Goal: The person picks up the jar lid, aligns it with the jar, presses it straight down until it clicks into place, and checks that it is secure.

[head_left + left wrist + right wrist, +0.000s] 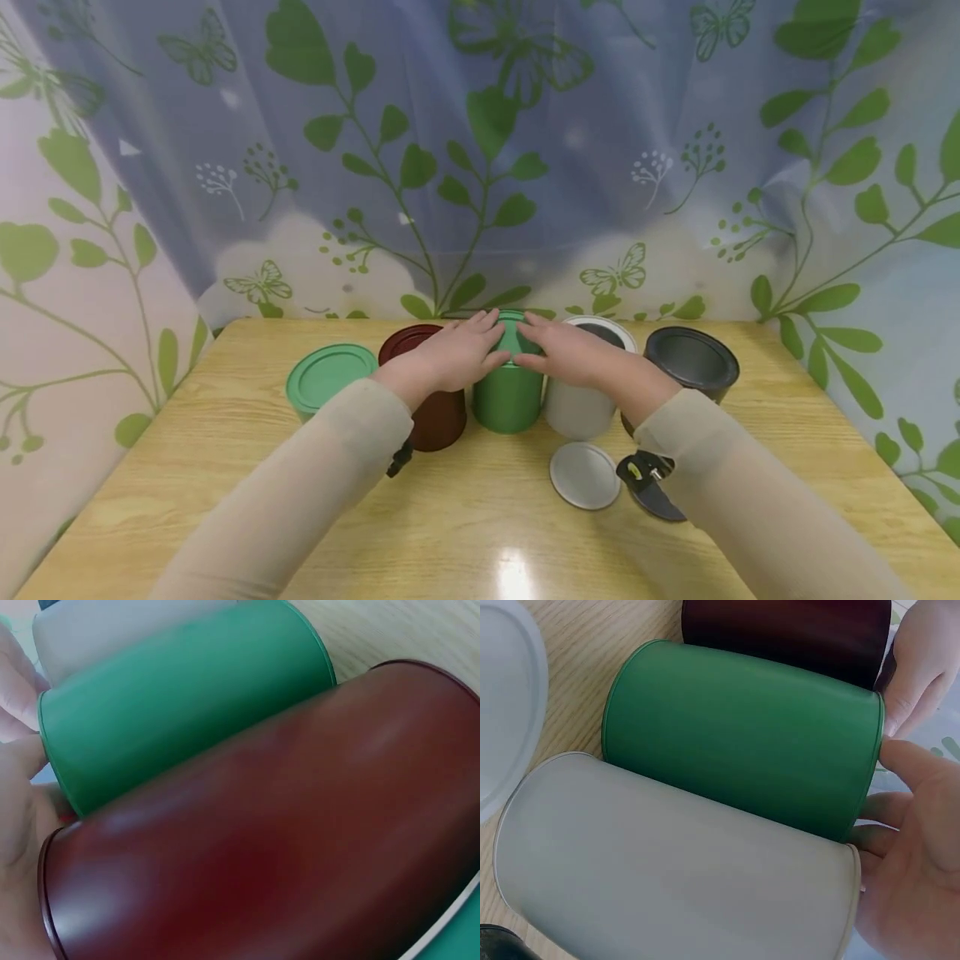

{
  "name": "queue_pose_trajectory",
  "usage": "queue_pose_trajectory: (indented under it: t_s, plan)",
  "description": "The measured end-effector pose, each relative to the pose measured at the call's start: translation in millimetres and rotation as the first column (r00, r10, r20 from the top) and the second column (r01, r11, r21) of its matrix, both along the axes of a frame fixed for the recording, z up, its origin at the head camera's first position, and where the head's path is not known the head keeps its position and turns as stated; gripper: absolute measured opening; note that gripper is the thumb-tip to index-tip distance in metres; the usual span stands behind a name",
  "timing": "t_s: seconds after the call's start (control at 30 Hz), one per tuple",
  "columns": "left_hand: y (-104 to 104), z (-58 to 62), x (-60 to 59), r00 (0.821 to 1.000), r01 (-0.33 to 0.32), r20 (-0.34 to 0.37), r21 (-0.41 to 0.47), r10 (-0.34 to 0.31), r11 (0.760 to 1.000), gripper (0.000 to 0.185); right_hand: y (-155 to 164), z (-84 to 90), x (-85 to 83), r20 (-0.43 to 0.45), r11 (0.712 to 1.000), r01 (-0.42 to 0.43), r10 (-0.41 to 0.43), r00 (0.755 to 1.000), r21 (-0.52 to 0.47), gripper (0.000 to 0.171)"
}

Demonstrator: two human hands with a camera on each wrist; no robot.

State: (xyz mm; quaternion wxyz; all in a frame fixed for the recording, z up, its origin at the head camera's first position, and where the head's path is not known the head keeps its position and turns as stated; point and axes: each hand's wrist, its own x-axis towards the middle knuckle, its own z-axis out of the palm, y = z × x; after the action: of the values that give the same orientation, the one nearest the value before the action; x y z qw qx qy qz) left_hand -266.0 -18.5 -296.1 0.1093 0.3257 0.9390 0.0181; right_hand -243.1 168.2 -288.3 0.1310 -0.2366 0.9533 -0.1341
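Loose on the table [225, 467] in the head view lie a grey lid [584, 475] and a green lid [331, 375], while the green can [508, 398], standing between the maroon can [437, 417] and grey can [581, 408], is capped by the left hand [457, 354] and right hand [570, 352], whose flat fingers are seen at its rim in both wrist views, so lidding is judged barely begun.

No legible text (cans plain, unlabelled).

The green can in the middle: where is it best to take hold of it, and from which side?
Probably the top rim of the green can, from above: the maroon can and white can flank its walls closely, leaving little space for a side grip.
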Motion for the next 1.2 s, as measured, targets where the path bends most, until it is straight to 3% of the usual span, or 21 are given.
queue_pose_trajectory:
  t_s: [0.33, 0.57, 0.77, 1.03, 1.2]
  plan:
    - [5.2, -1.7, 0.6, 1.0, 0.01, -0.024, -0.106, -0.013, 0.994, 0.06, 1.8, -7.2, 1.4, -0.036, 0.988, -0.037, 0.043, 0.998, 0.152, 0.061]
    - [1.3, -2.1, 4.5, 0.992, 0.006, -0.127, -0.135, -0.023, 0.991, 0.068, 2.6, -8.7, 6.1, -0.101, 0.987, -0.002, 0.018, 0.995, 0.158, 0.065]
    - [-2.7, -8.4, 12.8, 0.984, 0.003, -0.174, -0.147, -0.029, 0.989, 0.082, 2.9, -12.7, 13.3, -0.159, 0.981, 0.009, 0.022, 0.987, 0.192, 0.074]
    - [0.5, -13.7, 18.2, 0.956, -0.016, -0.291, -0.188, -0.04, 0.982, 0.078, 0.9, -16.6, 15.0, -0.22, 0.971, 0.022, 0.032, 0.975, 0.239, 0.073]
    - [1.5, -13.7, 26.2, 0.926, -0.048, -0.375, -0.198, -0.03, 0.979, 0.074, -0.8, -14.5, 20.3, -0.253, 0.963, 0.028, 0.043, 0.967, 0.269, 0.068]
